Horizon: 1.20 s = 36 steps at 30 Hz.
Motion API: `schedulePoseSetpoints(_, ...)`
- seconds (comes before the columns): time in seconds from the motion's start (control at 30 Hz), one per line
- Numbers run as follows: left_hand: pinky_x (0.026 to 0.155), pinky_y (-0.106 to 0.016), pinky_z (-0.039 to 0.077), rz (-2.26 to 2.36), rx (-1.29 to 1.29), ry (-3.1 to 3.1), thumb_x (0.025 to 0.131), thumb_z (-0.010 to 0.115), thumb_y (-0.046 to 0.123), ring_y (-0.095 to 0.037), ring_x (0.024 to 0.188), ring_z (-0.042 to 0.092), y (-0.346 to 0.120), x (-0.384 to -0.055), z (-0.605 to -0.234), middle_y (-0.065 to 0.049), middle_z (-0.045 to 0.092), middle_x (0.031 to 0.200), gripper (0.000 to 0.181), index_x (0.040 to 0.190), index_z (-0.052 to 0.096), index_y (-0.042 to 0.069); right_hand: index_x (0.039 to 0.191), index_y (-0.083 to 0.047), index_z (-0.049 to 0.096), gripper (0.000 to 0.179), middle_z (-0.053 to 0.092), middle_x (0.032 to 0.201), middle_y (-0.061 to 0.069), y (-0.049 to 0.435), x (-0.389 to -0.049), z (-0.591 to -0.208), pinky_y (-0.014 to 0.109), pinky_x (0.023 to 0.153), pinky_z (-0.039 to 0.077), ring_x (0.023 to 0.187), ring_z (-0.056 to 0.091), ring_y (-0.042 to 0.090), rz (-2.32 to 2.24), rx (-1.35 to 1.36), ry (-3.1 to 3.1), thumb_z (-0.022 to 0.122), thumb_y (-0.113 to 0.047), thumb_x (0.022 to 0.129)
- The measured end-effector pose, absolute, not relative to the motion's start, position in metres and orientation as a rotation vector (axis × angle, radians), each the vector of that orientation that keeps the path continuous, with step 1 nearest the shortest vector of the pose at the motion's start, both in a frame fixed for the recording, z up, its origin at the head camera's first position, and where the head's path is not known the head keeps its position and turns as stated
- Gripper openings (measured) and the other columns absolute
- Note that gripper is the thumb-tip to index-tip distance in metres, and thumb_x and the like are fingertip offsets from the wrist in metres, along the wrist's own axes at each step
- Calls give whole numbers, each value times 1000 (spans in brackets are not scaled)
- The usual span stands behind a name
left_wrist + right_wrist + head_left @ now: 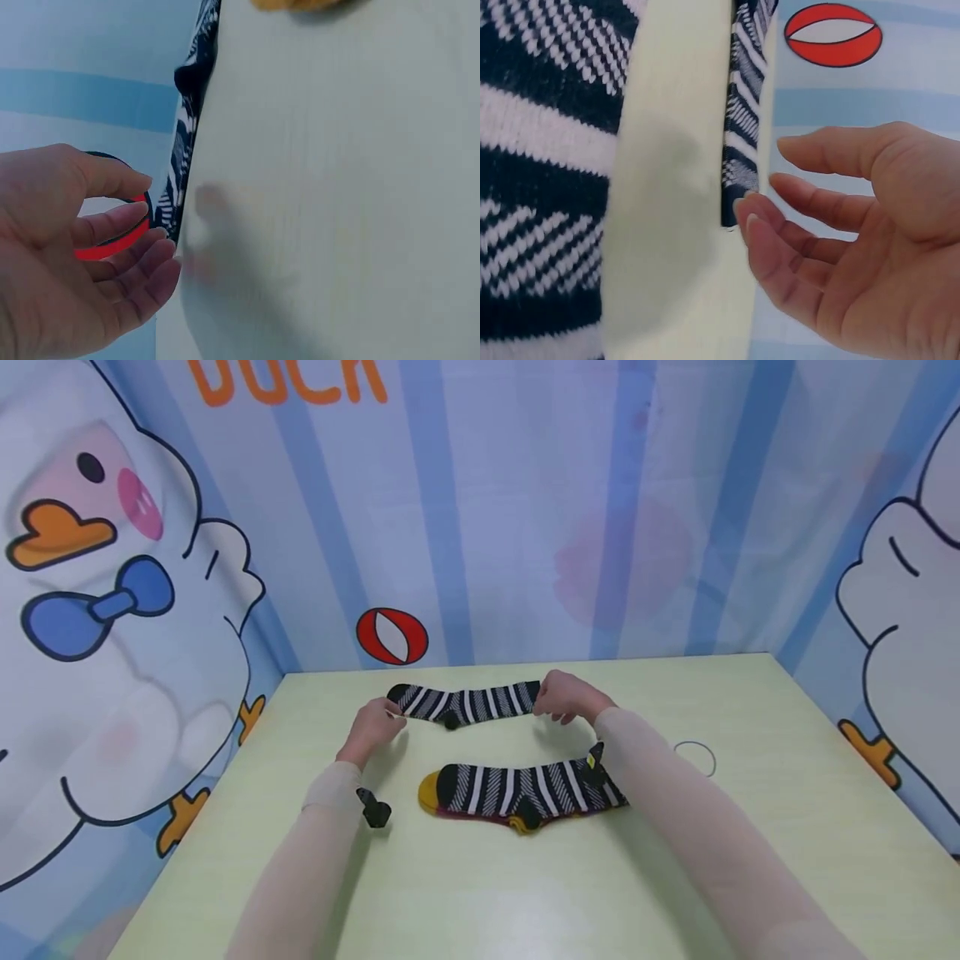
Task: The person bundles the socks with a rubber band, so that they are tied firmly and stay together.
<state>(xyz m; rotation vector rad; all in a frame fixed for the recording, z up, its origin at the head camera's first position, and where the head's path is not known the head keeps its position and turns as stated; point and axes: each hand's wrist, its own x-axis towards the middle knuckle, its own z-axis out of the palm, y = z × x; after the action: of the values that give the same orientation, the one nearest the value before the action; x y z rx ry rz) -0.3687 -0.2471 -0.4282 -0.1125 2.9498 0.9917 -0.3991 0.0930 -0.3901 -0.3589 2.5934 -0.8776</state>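
Note:
A black-and-white striped sock (487, 703) lies lengthwise near the table's back edge, toe to the left. My left hand (372, 727) is by its toe; in the left wrist view the left hand's (82, 255) thumb and fingers are apart, with nothing pinched. At the cuff is my right hand (572, 696). The right wrist view shows the right hand's (877, 240) fingers loosely bent beside the sock's end (739, 202), the thumb apart from them. Closer to me lies a stack of socks (487, 789), striped on top, with mustard and dark red showing beneath; my right forearm hides its cuff end.
A thin dark loop (712, 760) lies on the pale table (487, 893), right of my right sleeve. A printed curtain (517, 510) with duck figures and a red-and-white ball rises behind the table. Small black devices (372, 808) sit at both wrists.

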Motion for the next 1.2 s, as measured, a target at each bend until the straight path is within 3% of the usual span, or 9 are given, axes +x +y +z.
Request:
schedulePoseSetpoints(0.03,95,-48,47,988,-131,2954,97,59,17,-36,110,57,-248,-372,-429,-24,60,122,33,121,59,-6,91,-2,71,14,62,82,6,92,-402,-393,40,72,56,70,59,22,-863,-351,2619,63,-13,95)
schedulePoseSetpoints(0.1,95,-48,46,1000,-167,2963,97,58,17,-37,110,56,-250,-378,-432,-24,59,121,32,119,58,-7,69,-8,59,25,48,64,0,89,-407,-398,41,69,56,56,48,16,-840,-335,2668,61,-12,94)
schedulePoseSetpoints(0.2,94,-49,47,1027,-217,2997,99,57,17,-37,109,56,-251,-385,-437,-25,59,121,31,117,58,-8,57,-16,37,43,27,52,-4,84,-413,-405,42,66,56,46,32,11,-822,-288,2717,58,-11,93)
schedulePoseSetpoints(0.43,93,-50,47,1112,-310,3084,99,58,18,-39,108,56,-257,-396,-443,-25,61,114,29,109,63,-9,54,-17,37,48,28,48,-5,73,-419,-409,32,51,45,41,32,12,-800,-253,2762,57,-14,97)
schedulePoseSetpoints(0.6,96,-50,44,1126,-355,3039,99,59,21,-39,108,50,-259,-399,-442,-27,51,120,32,111,58,-9,51,-16,35,50,24,48,-4,73,-422,-411,30,50,31,43,21,12,-756,-329,2819,60,-9,94)
schedulePoseSetpoints(0.83,97,-51,41,1218,-322,2990,101,57,27,-39,107,48,-263,-412,-446,-29,41,129,39,121,50,-6,55,-15,36,47,24,50,-4,69,-427,-414,30,51,32,45,21,12,-758,-268,2823,58,-12,97)
schedulePoseSetpoints(1.07,98,-50,42,1207,-217,2941,102,55,28,-37,108,49,-268,-419,-447,-27,51,124,44,127,47,-7,60,-13,39,41,29,55,-2,64,-428,-422,29,53,34,49,27,12,-691,-232,2801,56,-6,97)
schedulePoseSetpoints(1.2,97,-48,42,1149,-205,2959,99,61,19,-36,108,50,-264,-423,-445,-27,54,124,40,126,49,-7,60,-13,39,42,30,54,-2,66,-428,-424,29,53,35,48,28,13,-720,-197,2805,56,-6,97)
